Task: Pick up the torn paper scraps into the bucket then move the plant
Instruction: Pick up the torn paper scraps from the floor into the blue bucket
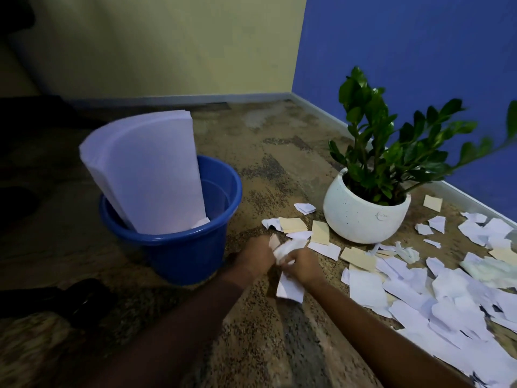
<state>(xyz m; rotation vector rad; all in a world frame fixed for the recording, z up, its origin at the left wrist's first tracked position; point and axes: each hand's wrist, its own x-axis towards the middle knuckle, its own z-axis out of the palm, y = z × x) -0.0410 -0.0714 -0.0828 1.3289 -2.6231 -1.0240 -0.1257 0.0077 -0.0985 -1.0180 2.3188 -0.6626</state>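
A blue bucket (179,247) stands on the floor at the left, with a stack of white sheets (145,169) leaning up out of it. A green plant in a round white pot (363,217) stands near the blue wall on the right. Torn white and cream paper scraps (436,292) cover the floor in front of and to the right of the pot. My left hand (253,257) and my right hand (303,267) meet just right of the bucket, both gripping a bunch of white scraps (288,275); one larger piece hangs down below my right hand.
The floor is speckled brown carpet. A yellow wall runs along the back and a blue wall (419,51) with a pale skirting board runs on the right, forming a corner behind the plant. A dark shape (81,301) lies at the lower left.
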